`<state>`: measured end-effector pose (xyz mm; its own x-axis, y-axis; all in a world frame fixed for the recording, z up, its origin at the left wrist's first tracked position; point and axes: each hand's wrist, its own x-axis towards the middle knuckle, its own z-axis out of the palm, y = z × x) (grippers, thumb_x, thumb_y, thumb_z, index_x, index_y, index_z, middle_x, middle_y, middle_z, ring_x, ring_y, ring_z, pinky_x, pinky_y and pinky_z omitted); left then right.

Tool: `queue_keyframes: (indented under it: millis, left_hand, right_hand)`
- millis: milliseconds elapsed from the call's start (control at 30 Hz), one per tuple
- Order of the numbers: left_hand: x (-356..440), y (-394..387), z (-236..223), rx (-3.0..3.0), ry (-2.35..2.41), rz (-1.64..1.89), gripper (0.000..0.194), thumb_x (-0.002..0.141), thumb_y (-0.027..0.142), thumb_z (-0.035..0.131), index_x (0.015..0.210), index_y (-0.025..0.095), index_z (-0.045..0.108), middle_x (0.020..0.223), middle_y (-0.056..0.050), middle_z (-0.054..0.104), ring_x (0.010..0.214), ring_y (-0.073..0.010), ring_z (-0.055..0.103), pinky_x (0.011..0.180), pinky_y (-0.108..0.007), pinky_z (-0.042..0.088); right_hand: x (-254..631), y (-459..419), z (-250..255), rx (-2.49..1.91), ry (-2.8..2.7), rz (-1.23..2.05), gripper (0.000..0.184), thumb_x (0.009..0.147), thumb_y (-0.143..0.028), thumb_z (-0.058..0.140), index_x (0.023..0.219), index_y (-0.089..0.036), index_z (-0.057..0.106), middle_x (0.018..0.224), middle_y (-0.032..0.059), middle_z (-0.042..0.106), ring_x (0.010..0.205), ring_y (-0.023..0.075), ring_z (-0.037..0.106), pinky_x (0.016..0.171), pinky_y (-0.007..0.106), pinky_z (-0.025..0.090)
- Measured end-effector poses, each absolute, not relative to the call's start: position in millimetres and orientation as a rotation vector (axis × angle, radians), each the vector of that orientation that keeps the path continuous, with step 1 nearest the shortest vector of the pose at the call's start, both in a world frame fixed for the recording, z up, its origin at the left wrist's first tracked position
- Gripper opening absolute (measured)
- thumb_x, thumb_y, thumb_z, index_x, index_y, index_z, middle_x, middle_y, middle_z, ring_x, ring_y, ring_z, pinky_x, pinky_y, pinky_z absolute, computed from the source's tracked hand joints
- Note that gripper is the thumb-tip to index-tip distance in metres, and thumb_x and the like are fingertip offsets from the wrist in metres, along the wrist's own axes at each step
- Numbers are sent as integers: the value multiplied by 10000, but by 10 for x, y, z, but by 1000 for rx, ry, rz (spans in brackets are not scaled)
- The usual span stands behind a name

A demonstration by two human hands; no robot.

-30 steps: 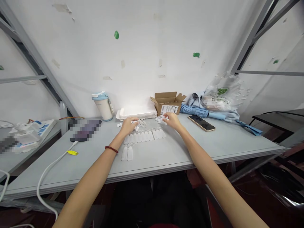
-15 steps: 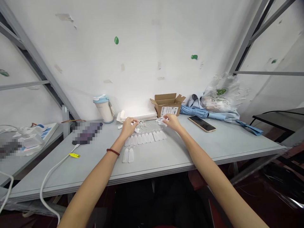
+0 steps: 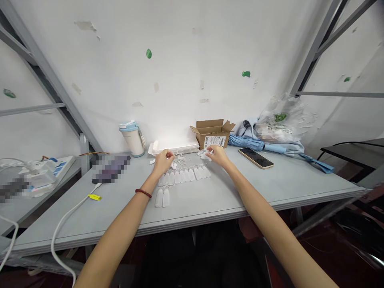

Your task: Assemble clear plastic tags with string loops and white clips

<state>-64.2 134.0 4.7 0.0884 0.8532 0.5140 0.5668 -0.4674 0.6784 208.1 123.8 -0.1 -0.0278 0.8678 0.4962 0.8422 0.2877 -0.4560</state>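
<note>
Neatly rowed, the tags lie on the tabletop, perhaps against tangling.
My left hand is by the strings, right hand at the pile; I can't tell whether either grips.

Blue-lidded tumbler at left, dark-screened phone lying flat, folded blue umbrella, crumpled plastic bag behind the umbrella
</note>
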Motion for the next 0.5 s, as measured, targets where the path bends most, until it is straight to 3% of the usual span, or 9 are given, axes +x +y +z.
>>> queue_keyframes:
  millis: [267,500]
  left_hand:
    - [-638,1277,109,2011,1375,1345,120,713,307,603,692,189,593,739,-26,652,729,-179,579,691,-293,438]
    - [-606,1280,128,1815,1258,1374,210,695,348,642,778,156,659,833,-75,704,805,-204,618,737,-319,456]
  right_hand:
    - [2045,1212,53,-1480,-1709,146,306,735,-229,619,1032,-155,618,877,51,659,646,138,585,706,297,469]
    - [1898,1097,130,-1253,-1334,567,256,665,-306,620,880,-171,585,865,54,663,714,188,654,645,303,479]
